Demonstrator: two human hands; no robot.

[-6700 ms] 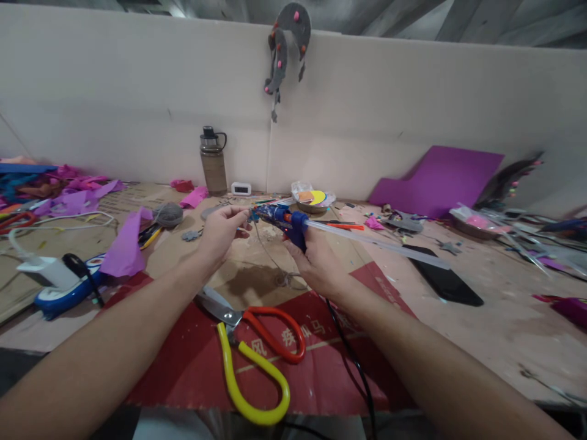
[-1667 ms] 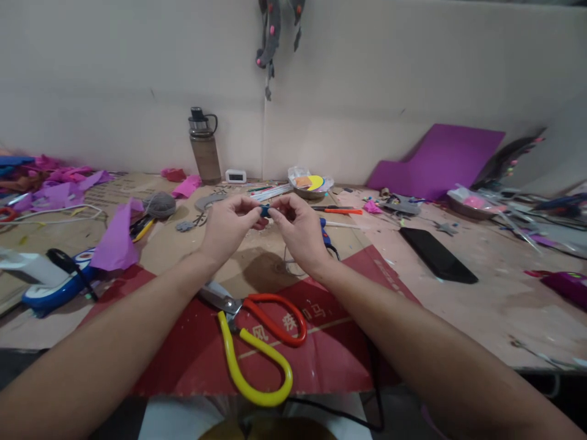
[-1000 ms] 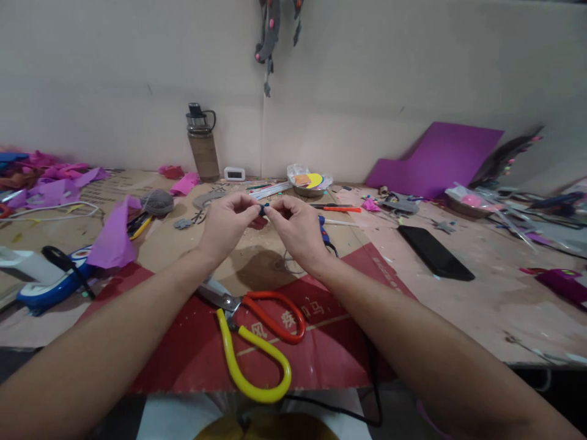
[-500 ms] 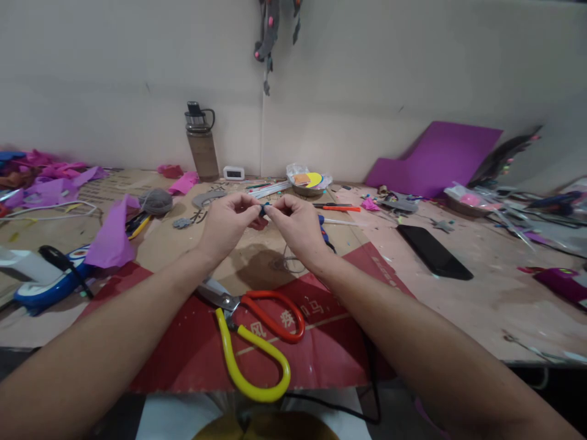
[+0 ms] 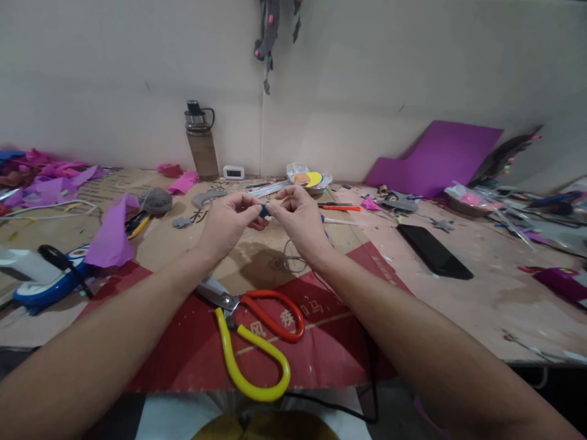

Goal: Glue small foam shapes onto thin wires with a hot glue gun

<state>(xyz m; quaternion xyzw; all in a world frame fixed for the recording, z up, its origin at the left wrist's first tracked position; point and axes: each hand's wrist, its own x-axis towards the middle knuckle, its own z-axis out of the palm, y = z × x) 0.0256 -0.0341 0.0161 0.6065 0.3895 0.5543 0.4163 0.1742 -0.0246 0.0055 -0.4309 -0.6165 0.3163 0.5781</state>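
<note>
A small dark blue piece [image 5: 264, 211] is pinched between the fingertips of both hands, above the brown cardboard. My left hand [image 5: 230, 221] has its thumb and forefinger closed on it from the left. From the right, my right hand [image 5: 297, 221] grips the same piece with thumb and fingers. What the piece is cannot be made out. Below the hands, large scissors [image 5: 257, 342] with one red and one yellow handle lie on a red printed sheet [image 5: 330, 360]. A thin loop of wire or thread [image 5: 294, 264] rests under my right hand.
A bottle [image 5: 202, 146] and a small white digital clock [image 5: 233, 173] stand at the wall. Grey yarn [image 5: 156, 200] and purple felt [image 5: 112, 235] lie left. A black phone [image 5: 433, 250] lies right, before a large purple sheet [image 5: 435, 159]. An orange cutter [image 5: 343, 208] lies behind my right hand.
My right hand's fingers have risen and spread slightly around the blue piece, and more of the piece shows. My left hand has hardly moved.
</note>
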